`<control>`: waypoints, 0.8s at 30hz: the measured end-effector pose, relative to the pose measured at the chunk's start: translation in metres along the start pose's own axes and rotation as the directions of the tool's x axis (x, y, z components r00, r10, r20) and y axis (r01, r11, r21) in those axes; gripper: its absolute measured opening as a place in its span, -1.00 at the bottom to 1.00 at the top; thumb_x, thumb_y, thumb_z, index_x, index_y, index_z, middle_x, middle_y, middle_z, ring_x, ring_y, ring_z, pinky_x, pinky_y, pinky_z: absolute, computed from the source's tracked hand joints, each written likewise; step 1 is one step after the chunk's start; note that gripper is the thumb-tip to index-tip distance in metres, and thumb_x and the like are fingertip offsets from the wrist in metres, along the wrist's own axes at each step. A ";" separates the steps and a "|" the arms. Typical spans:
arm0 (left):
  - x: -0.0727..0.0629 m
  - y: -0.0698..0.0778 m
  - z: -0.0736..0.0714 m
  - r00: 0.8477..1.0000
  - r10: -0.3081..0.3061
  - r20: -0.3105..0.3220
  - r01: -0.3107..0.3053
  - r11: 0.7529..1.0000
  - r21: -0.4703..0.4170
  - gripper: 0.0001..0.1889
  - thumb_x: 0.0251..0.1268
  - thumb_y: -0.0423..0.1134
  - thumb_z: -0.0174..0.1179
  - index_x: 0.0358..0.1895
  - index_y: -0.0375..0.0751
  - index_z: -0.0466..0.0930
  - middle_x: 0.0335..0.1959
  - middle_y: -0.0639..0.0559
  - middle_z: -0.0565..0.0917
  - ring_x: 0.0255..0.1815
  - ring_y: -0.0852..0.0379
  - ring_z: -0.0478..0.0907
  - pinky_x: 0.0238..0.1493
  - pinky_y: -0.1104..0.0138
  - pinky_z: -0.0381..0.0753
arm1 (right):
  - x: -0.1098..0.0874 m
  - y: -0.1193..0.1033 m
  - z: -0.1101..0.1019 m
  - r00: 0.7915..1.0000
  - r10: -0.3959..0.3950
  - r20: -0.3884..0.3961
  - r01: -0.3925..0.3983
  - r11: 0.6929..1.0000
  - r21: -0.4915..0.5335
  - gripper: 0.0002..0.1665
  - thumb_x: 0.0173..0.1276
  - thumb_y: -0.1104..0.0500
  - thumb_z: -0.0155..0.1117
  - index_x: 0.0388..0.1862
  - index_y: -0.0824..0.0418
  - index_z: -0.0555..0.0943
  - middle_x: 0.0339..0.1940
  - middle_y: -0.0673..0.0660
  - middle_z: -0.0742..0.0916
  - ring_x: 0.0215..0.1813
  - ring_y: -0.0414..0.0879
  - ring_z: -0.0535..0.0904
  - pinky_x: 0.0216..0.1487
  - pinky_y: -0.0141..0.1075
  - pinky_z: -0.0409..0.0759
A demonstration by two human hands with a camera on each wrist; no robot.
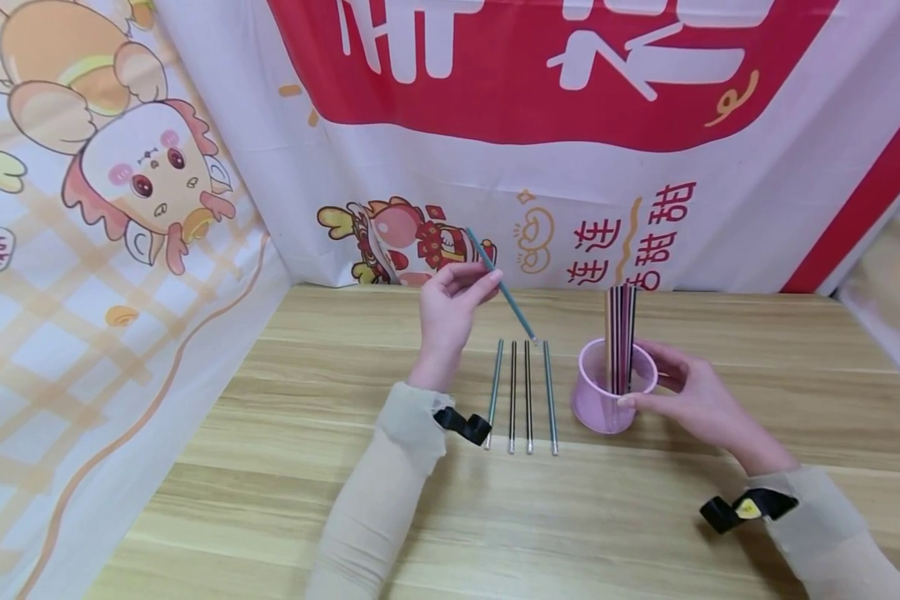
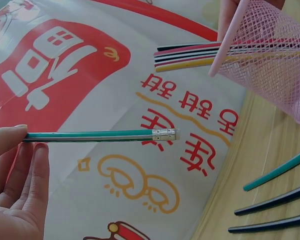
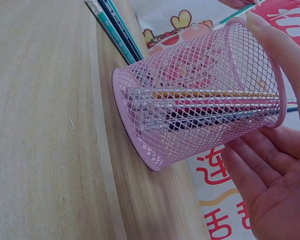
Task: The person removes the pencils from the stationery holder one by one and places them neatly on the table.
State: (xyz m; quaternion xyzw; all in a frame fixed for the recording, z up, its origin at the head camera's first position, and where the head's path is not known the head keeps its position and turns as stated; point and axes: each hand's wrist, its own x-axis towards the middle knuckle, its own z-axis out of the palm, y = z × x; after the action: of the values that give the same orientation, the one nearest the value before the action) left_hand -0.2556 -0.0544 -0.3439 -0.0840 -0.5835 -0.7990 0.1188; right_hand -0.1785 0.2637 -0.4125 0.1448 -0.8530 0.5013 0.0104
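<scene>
Between thumb and fingertips my left hand [image 1: 450, 321] pinches a teal pencil [image 1: 516, 308] above the table. It slants, its silver-banded eraser end [image 2: 165, 134] lower and toward the right. My right hand [image 1: 697, 404] holds a pink mesh pencil cup [image 1: 596, 408] near its top rim, thumb on the near side and fingers on the far side. Upright in the cup stand several pencils [image 1: 621, 342], dark, pink and yellow; in the right wrist view their eraser ends [image 3: 155, 107] are at the bottom.
Between the hands, several pencils [image 1: 528, 396], teal and dark, lie side by side on the wooden table [image 1: 270, 500], erasers toward me. A printed cloth [image 1: 435, 158] hangs behind the table, and another patterned cloth [image 1: 195, 333] borders its left side.
</scene>
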 end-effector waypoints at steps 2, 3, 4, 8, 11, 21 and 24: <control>0.001 0.001 -0.004 1.000 -0.005 -0.012 0.005 1.000 0.008 -0.77 0.21 -0.36 0.48 -0.10 -0.29 0.68 -0.13 -0.18 0.75 -0.11 -0.06 0.73 0.02 0.18 0.74 | 0.000 0.000 0.000 1.000 -0.003 -0.003 0.003 1.000 -0.002 0.01 0.20 0.15 0.62 0.54 0.33 0.31 0.41 0.37 0.50 0.32 0.22 0.49 0.14 -0.66 0.44; 0.001 0.002 -0.006 1.000 -0.006 -0.015 0.006 1.000 0.012 -0.76 0.21 -0.36 0.48 -0.10 -0.29 0.68 -0.13 -0.18 0.75 -0.11 -0.06 0.73 0.02 0.18 0.74 | 0.000 -0.001 0.000 1.000 -0.003 -0.003 0.003 1.000 -0.001 0.01 0.19 0.15 0.62 0.54 0.33 0.31 0.41 0.37 0.51 0.32 0.22 0.49 0.14 -0.66 0.44; 0.002 0.002 -0.008 1.000 -0.005 -0.019 0.005 1.000 0.016 -0.76 0.21 -0.35 0.48 -0.09 -0.29 0.68 -0.13 -0.18 0.75 -0.10 -0.06 0.73 0.02 0.18 0.74 | 0.000 -0.001 0.000 1.000 -0.004 -0.003 0.004 1.000 -0.001 0.01 0.20 0.15 0.62 0.54 0.32 0.31 0.41 0.37 0.51 0.32 0.22 0.50 0.14 -0.66 0.44; 0.002 0.002 -0.016 1.000 0.000 -0.015 0.000 0.999 0.041 -0.72 0.23 -0.33 0.47 -0.05 -0.34 0.67 -0.11 -0.17 0.75 -0.09 -0.05 0.72 0.03 0.19 0.74 | -0.001 -0.002 0.000 1.000 -0.004 -0.004 0.004 1.000 -0.003 0.01 0.20 0.15 0.62 0.53 0.33 0.32 0.40 0.37 0.51 0.32 0.22 0.50 0.14 -0.66 0.44; 0.003 0.002 -0.021 1.000 0.002 -0.004 -0.002 0.998 0.058 -0.68 0.24 -0.32 0.46 0.00 -0.39 0.65 -0.10 -0.17 0.75 -0.08 -0.05 0.72 0.03 0.19 0.73 | -0.001 -0.002 0.001 1.000 -0.008 -0.006 0.008 1.000 0.000 0.00 0.20 0.15 0.62 0.53 0.34 0.32 0.40 0.37 0.51 0.31 0.22 0.50 0.14 -0.65 0.44; 0.001 -0.001 -0.036 1.000 -0.002 0.006 0.001 0.995 0.103 -0.73 0.24 -0.32 0.46 -0.04 -0.30 0.69 -0.09 -0.17 0.74 -0.10 -0.08 0.72 0.02 0.19 0.74 | -0.001 -0.002 0.000 1.000 -0.001 0.000 0.001 1.000 0.000 0.01 0.20 0.15 0.62 0.53 0.34 0.31 0.41 0.37 0.50 0.31 0.22 0.50 0.14 -0.65 0.45; 0.001 -0.002 -0.041 1.000 -0.009 0.009 0.008 0.992 0.129 -0.74 0.25 -0.32 0.46 -0.04 -0.29 0.70 -0.09 -0.16 0.74 -0.09 -0.07 0.72 0.02 0.20 0.74 | -0.001 -0.002 0.000 1.000 0.006 0.004 -0.006 1.000 0.003 0.01 0.20 0.14 0.62 0.54 0.34 0.30 0.41 0.37 0.50 0.32 0.23 0.50 0.14 -0.65 0.45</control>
State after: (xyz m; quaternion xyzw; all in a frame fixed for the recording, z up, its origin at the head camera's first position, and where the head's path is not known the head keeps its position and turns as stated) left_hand -0.2567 -0.0934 -0.3580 -0.0774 -0.6350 -0.7595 0.1179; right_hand -0.1770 0.2633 -0.4106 0.1432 -0.8528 0.5022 0.0070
